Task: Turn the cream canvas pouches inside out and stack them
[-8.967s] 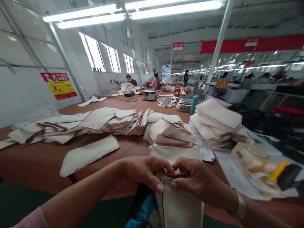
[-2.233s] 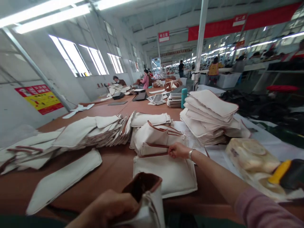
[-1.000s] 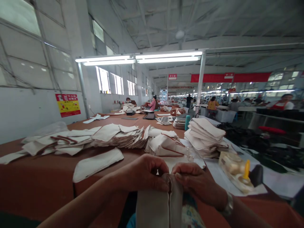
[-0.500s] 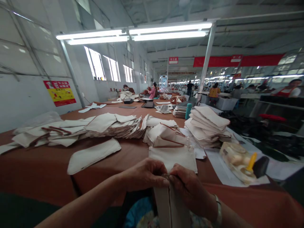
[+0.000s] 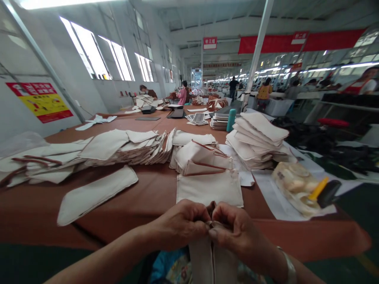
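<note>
A cream cloth pouch with brown trim (image 5: 211,260) hangs at the near table edge, its top pinched between both hands. My left hand (image 5: 180,223) is closed on the left side of its opening. My right hand (image 5: 237,232), with a metal bangle at the wrist, is closed on the right side. The fingertips of both meet at the brown rim. Just beyond them a flat cream pouch (image 5: 209,188) lies on the brown table (image 5: 154,189), with a small heap of trimmed pouches (image 5: 201,157) behind it.
Fanned rows of cream pieces (image 5: 89,152) cover the left half of the table. A tall stack of pouches (image 5: 257,140) stands at the right, beside a teal bottle (image 5: 231,120). A plastic bag and a yellow-handled tool (image 5: 321,191) lie on white paper. People work at the far end.
The view has tilted down since half a second ago. Both hands keep their pinch on the pouch top and have drawn closer together.
</note>
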{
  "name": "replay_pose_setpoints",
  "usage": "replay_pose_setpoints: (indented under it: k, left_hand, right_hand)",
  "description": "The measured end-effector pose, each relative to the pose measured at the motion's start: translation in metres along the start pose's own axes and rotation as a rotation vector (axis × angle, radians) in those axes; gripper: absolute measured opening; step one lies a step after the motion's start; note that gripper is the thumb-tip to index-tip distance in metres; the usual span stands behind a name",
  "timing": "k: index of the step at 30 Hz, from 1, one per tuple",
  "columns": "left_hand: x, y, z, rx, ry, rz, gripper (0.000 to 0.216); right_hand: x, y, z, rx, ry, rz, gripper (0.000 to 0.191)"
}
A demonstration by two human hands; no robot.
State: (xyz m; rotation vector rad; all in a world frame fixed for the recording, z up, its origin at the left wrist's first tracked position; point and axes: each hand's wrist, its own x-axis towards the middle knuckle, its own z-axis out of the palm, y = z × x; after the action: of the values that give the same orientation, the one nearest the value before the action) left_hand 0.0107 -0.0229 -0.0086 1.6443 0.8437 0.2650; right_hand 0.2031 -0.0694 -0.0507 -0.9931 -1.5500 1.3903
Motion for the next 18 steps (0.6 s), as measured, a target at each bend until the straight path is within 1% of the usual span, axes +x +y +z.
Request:
replay_pose_setpoints:
  k: [2, 5, 7, 10, 12, 14, 16, 18]
  left_hand:
    - [0.007, 0.003, -0.001, 0.071, 0.011, 0.003, 0.012]
    - [0.017, 0.005, -0.001, 0.147, 0.051, -0.03, 0.017]
    - [0.023, 0.004, 0.0, 0.145, 0.067, -0.066, 0.018]
    - [0.033, -0.001, 0.001, 0.055, 0.046, -0.099, 0.018]
    - [0.039, -0.004, 0.001, -0.04, 0.006, -0.109, 0.015]
    - [0.044, -0.004, 0.002, -0.173, -0.021, -0.145, 0.012]
    - [0.047, -0.002, 0.003, -0.327, -0.022, -0.206, 0.01]
    - [0.048, 0.0, 0.003, -0.449, -0.019, -0.238, 0.013]
  right_hand:
    - [0.004, -0.002, -0.005, -0.023, 0.036, 0.022, 0.019]
    - [0.01, -0.001, -0.012, -0.009, 0.079, 0.035, 0.014]
    - [0.013, 0.002, -0.015, 0.005, 0.104, 0.045, 0.011]
    - [0.014, 0.007, -0.019, 0.019, 0.138, 0.027, 0.007]
    - [0.013, 0.01, -0.022, 0.013, 0.149, -0.067, 0.005]
    - [0.01, 0.011, -0.026, -0.045, 0.135, -0.232, 0.009]
    - [0.007, 0.011, -0.031, -0.162, 0.101, -0.393, 0.014]
    - [0.005, 0.011, -0.035, -0.292, 0.079, -0.485, 0.018]
